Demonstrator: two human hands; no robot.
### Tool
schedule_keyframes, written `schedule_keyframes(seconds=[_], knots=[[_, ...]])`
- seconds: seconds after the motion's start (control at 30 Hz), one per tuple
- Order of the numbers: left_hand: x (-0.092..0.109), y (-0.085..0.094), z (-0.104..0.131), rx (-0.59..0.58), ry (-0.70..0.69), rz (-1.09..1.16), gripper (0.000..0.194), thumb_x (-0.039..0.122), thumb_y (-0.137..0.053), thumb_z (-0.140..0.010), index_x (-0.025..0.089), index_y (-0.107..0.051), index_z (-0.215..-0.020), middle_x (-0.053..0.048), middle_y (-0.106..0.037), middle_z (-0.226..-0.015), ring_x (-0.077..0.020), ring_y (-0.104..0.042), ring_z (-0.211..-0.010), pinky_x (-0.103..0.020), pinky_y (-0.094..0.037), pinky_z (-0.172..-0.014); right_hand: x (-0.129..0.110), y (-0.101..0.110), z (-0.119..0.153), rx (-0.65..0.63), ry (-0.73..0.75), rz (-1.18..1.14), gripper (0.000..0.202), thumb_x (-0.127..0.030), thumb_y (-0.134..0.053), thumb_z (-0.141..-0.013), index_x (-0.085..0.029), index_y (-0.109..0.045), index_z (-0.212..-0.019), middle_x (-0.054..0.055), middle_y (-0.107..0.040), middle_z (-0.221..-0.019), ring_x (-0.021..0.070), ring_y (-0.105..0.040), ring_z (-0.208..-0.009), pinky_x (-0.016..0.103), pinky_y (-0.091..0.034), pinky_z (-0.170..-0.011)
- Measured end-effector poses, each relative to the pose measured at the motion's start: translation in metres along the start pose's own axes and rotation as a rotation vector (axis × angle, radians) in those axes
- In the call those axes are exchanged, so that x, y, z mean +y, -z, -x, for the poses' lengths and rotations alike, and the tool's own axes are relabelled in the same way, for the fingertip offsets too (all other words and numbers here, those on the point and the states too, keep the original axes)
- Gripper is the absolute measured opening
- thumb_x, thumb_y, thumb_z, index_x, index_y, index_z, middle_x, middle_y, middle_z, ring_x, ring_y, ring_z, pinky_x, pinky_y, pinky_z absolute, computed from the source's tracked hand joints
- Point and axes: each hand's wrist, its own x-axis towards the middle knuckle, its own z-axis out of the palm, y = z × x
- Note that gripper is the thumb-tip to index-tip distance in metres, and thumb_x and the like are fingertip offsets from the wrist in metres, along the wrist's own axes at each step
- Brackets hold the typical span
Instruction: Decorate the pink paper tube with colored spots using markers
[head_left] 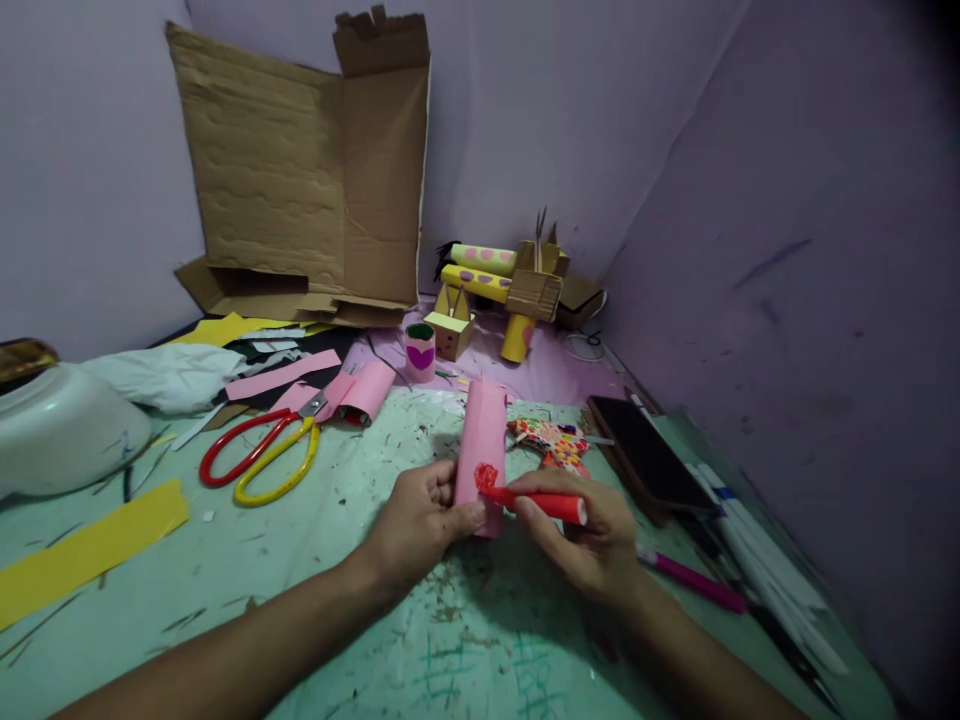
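Note:
My left hand (424,515) is closed around the lower left side of a pink paper-covered tube (480,425), its thumb lying across the near end. A scribbled red patch (486,477) marks the tube's lower part. In my right hand (589,535) is a red marker (551,504), its tip touching the tube at the red patch. Just behind that hand lies a flower-patterned piece (551,440), partly hidden by the fingers. A purple marker (697,582) rests on the table to the right of my right wrist.
Scissors (274,445) with red and yellow handles lie left, near a second pink roll (367,392). A heart-marked cup (420,355), small box (450,330) and yellow tube figure (476,282) stand behind. A phone (652,450) lies right; opened cardboard (300,170) leans at the back.

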Motion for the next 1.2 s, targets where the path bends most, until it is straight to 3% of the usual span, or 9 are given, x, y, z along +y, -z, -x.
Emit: schedule_keyframes(seconds=[0.2,0.4,0.6,1.2], knots=[[0.0024,-0.0004,0.0015,-0.013,0.002,0.007,0.039,0.026,-0.079,-0.057,0.011,-0.065,-0.090,-0.007,-0.070,-0.079,-0.0198,-0.063,-0.074,-0.032,-0.046,-0.071,0.0016,-0.0002,0.0000,0.011,-0.006,-0.018,0.018,-0.011,-0.061,-0.078,-0.023,-0.067,-0.090,0.000,-0.073,-0.074,0.0137,-0.068,-0.060,0.026,-0.055,-0.057],[0.0051,-0.0022,0.0034,0.025,0.014,0.017,0.041,0.025,-0.082,-0.057,0.009,-0.068,-0.092,-0.010,-0.072,-0.084,-0.0184,-0.064,-0.072,-0.031,-0.046,-0.071,-0.0009,0.0046,-0.0017,0.145,-0.060,-0.037,0.019,-0.008,-0.059,-0.077,-0.022,-0.068,-0.086,0.000,-0.072,-0.070,0.0135,-0.067,-0.056,0.025,-0.054,-0.052],[0.0037,-0.0014,0.0020,-0.001,0.002,0.025,0.041,0.026,-0.082,-0.059,0.009,-0.067,-0.092,-0.009,-0.071,-0.082,-0.0182,-0.063,-0.073,-0.030,-0.046,-0.070,-0.0008,0.0035,-0.0027,0.085,0.001,-0.008,0.016,-0.009,-0.060,-0.077,-0.019,-0.068,-0.086,0.001,-0.072,-0.069,0.0143,-0.067,-0.055,0.025,-0.054,-0.051],[0.0049,-0.0023,0.0029,0.003,0.002,0.024,0.041,0.026,-0.083,-0.058,0.010,-0.067,-0.091,-0.007,-0.071,-0.079,-0.0192,-0.064,-0.074,-0.030,-0.047,-0.071,0.0019,0.0031,-0.0013,0.035,-0.019,-0.003,0.014,-0.011,-0.060,-0.078,-0.021,-0.067,-0.086,0.001,-0.072,-0.071,0.0143,-0.067,-0.058,0.026,-0.055,-0.054]])
